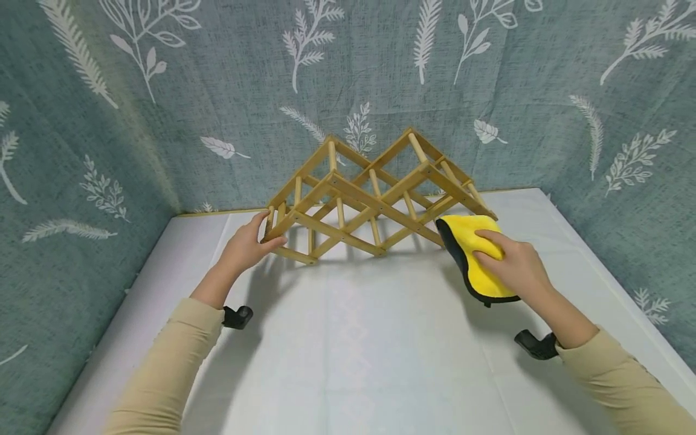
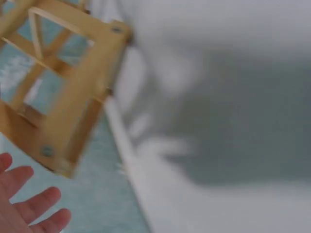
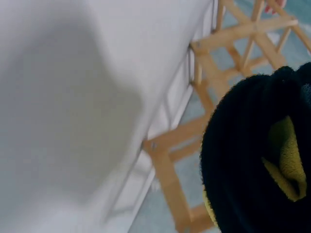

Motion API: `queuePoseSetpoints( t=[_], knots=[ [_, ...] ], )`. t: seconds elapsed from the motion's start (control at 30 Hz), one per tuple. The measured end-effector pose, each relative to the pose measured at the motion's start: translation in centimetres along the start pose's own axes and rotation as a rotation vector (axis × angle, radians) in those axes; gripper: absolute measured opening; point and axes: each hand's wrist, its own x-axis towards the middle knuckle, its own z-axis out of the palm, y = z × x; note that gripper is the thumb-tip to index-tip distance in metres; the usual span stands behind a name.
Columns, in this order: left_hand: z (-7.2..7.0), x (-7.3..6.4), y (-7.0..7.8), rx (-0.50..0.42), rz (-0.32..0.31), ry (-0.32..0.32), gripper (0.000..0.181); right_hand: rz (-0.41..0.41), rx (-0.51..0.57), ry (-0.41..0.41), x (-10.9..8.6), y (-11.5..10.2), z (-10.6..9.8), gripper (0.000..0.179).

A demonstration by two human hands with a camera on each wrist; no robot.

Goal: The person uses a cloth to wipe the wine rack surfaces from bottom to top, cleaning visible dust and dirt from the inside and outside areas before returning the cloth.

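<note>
wooden rack (image 1: 380, 206) is standing on the white worktop (image 1: 353, 338), near the leaf-patterned fabric (image 1: 261, 72). left grip (image 1: 243, 248) is hovering at the rack's left end, fingers (image 2: 41, 201) apart and uncurled, holding nothing; whether it is touching wood, cannot tell. right grip (image 1: 513, 260) is pinching a yellow cloth (image 1: 481, 279), closed on its folds. cloth is showing a dark edge and underside, hanging near the rack's right end.

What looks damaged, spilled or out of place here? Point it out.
Nothing stands out. The light-brown slatted wooden rack stands on the white-covered table with no visible break, and the soft yellow cloth with black edging is simply held in the person's bare right hand. No spill shows.
</note>
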Motion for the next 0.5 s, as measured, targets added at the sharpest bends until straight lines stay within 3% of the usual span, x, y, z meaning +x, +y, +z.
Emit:
queuePoseSetpoints(
  t=[0.17,0.4,0.5],
  knots=[
    [-1.1,0.2,3.4,-0.036,0.074,0.086,0.087,0.077,-0.025,0.000,-0.4,1.8,-2.1,0.043],
    [-1.4,1.1,10.3,-0.111,0.244,0.181,0.072,0.179,-0.037,-0.017,-1.1,3.8,-4.6,0.051],
    [-0.8,2.0,12.8,-0.163,0.229,0.234,0.072,0.219,-0.027,-0.020,-1.3,4.4,-5.2,0.053]
  ],
)
